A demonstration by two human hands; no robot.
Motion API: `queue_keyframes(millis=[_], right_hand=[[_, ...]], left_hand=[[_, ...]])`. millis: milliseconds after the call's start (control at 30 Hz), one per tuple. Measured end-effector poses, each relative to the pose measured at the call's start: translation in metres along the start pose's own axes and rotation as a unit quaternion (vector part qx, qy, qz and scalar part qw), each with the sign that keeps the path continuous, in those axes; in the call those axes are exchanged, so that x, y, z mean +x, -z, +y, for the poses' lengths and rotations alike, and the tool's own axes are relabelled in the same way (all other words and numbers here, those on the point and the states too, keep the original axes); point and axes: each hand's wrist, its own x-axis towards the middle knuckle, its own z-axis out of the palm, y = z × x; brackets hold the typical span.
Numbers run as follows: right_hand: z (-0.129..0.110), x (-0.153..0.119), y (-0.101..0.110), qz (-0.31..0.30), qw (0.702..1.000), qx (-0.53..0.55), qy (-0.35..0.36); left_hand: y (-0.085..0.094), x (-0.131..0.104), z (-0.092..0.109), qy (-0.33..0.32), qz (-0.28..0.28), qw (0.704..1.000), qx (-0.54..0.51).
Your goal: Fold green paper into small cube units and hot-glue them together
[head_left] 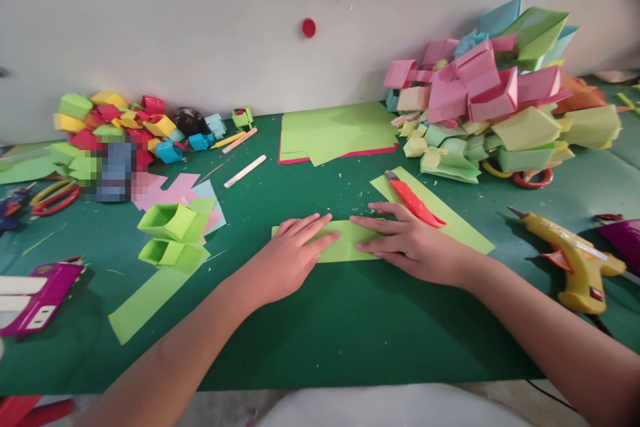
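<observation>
A light green paper strip lies across the green table in front of me. My left hand rests flat on its left part, fingers stretched out and pointing right. On the right part lies my right hand, its fingers spread and pointing left. Bare paper shows between the two sets of fingertips. Just beyond my right hand, a red cutter rests on another light green sheet, its tip toward the upper left.
Green sheets lie at the back. Folded paper pieces heap at the back right, with a yellow glue gun nearer. On the left are green paper boxes, scissors, a purple tool and a colourful paper pile.
</observation>
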Motion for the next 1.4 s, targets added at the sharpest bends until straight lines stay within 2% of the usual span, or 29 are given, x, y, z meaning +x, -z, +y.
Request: queue_keyframes(millis=[267,533,900,1167,1400], right_hand=[[0.0002,0.0,0.0001,-0.008,1.0,0.001,-0.008],[-0.0004,0.0004,0.0022,-0.018,0.999,0.014,-0.024],[-0.0003,0.0002,0.0025,-0.025,0.999,0.005,-0.026],[0.0015,-0.0008,-0.0003,-0.02,0.999,-0.002,-0.03],[0.0028,-0.0012,-0.002,-0.028,0.999,0.003,-0.035]], left_hand=[[0.0018,-0.0017,0.0012,-0.005,0.025,1.0,-0.004],[0.0018,-0.0029,0.0032,0.009,-0.001,1.0,0.019],[-0.0016,-0.0029,0.0018,-0.003,0.016,0.999,0.042],[-0.0027,-0.0031,0.001,-0.001,-0.004,0.999,0.043],[-0.0011,-0.0024,-0.0015,0.011,-0.056,0.998,0.026]])
